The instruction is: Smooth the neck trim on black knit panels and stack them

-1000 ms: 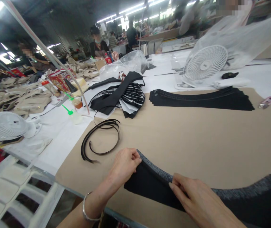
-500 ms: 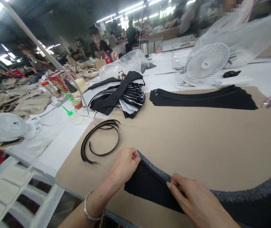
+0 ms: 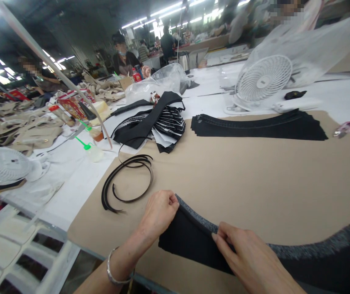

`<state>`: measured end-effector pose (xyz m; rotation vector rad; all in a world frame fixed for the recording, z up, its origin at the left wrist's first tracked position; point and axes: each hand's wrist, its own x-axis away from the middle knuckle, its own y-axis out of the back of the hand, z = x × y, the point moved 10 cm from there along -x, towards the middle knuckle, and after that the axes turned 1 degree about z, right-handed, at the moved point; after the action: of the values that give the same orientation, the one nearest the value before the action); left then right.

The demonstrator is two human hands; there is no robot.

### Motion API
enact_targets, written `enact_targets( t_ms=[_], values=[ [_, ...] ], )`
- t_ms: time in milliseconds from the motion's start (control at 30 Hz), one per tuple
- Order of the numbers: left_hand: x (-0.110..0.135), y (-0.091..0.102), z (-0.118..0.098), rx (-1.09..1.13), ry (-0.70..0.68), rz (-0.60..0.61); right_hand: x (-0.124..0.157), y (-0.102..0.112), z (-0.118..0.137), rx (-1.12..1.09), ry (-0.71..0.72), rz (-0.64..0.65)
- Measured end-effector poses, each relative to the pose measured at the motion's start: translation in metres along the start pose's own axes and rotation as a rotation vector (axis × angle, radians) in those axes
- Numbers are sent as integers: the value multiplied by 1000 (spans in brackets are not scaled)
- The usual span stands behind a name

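Note:
A long curved piece of black fabric (image 3: 190,241) with a speckled grey strip along its upper edge lies on the brown board (image 3: 239,175). My left hand (image 3: 161,210) pinches the left end of that edge between thumb and fingers. Farther along the same edge, my right hand (image 3: 242,247) is closed, thumb and fingertips gripping the fabric near the grey strip. The right part of the piece runs out of view. Left of the hands, loops of thin dark strip (image 3: 104,192) rest on the board.
At the back of the board lies a stack of black curved pieces (image 3: 254,126), with snips (image 3: 343,129) beside it. A fanned black-and-white pile (image 3: 169,126), a white fan (image 3: 263,79) and a green-tipped bottle (image 3: 92,153) stand beyond. A second fan (image 3: 5,165) is at left.
The view has shifted slightly, so the table items appear a little farther left. Both hands keep their hold on the black fabric in nearly the same pose.

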<state>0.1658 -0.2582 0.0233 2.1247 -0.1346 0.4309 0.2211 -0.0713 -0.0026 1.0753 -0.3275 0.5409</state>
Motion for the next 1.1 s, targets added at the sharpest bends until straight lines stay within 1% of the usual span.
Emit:
enact_targets(
  t_ms=[233, 567, 767, 1000, 1100],
  values=[
    [-1, -1, -1, -47, -23, -12, -1, -2, 2, 11, 1, 3],
    [-2, -1, -1, -108, -4, -51, -2, -3, 0, 23, -12, -1],
    [0, 0, -3, -108, -4, -58, -1, -1, 0, 37, -36, 4],
    [1, -1, 1, -96, 12, -70, -1, 3, 2, 71, -32, -20],
    [1, -2, 1, -93, 10, -70, 0, 3, 1, 77, -45, -7]
  ],
)
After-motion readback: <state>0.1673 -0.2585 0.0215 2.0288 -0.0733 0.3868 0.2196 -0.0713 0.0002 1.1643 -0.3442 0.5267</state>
